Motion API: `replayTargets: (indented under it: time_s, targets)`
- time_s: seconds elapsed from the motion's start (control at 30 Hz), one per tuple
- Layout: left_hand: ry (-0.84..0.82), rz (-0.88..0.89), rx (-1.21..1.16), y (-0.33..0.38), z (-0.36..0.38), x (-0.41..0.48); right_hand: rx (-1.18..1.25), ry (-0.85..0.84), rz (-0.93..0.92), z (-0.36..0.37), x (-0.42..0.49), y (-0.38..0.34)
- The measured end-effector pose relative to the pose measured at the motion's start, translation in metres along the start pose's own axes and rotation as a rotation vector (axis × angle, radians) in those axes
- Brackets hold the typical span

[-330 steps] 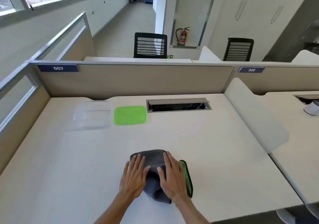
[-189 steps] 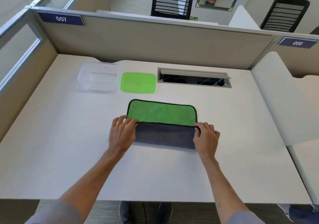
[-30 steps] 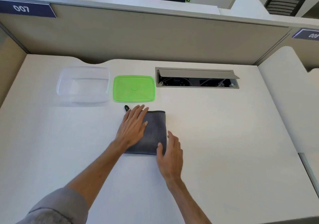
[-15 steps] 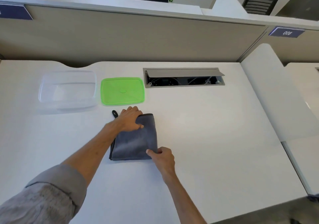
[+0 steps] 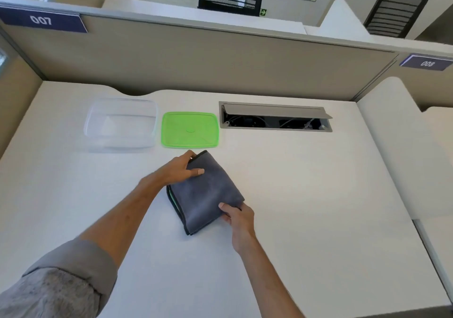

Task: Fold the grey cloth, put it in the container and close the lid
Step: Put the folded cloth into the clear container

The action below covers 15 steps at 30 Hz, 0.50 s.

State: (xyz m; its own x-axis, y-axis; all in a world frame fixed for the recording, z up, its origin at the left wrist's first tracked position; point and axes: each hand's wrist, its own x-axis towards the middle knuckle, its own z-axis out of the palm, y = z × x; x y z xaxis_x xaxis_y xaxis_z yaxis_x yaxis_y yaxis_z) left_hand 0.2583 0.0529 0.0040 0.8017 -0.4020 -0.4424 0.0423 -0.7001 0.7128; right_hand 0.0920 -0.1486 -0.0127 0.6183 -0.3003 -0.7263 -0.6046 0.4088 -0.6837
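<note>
The grey cloth is folded into a small thick rectangle, turned at an angle in the middle of the white desk, with green showing at its layered left edge. My left hand grips its far left corner. My right hand pinches its near right corner. The clear container stands open at the back left, lidless. Its green lid lies flat on the desk just right of it, a short way beyond the cloth.
An open cable slot with a grey flap is sunk into the desk at the back right. Beige partition panels wall the back and left. A white divider bounds the desk on the right.
Both hands have closed on opposite corners of the folded cloth and turned it, so it now sits skewed and nearer the lid. The camera view shifted too.
</note>
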Motion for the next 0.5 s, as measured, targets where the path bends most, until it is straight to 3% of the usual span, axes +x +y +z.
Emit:
replayTargets:
  time_s: [0.1, 0.33, 0.5]
  targets:
    - [0.037, -0.048, -0.086, -0.004, -0.005, -0.021, -0.077, 0.014, -0.079, -0.003, 0.004, -0.008]
    - [0.145, -0.167, -0.435, -0.019, 0.003, -0.081, -0.275, -0.139, -0.159, 0.009, 0.001, -0.023]
    - [0.176, -0.164, -0.513, -0.028, 0.002, -0.109, -0.348, -0.136, -0.216, 0.024, 0.001, -0.031]
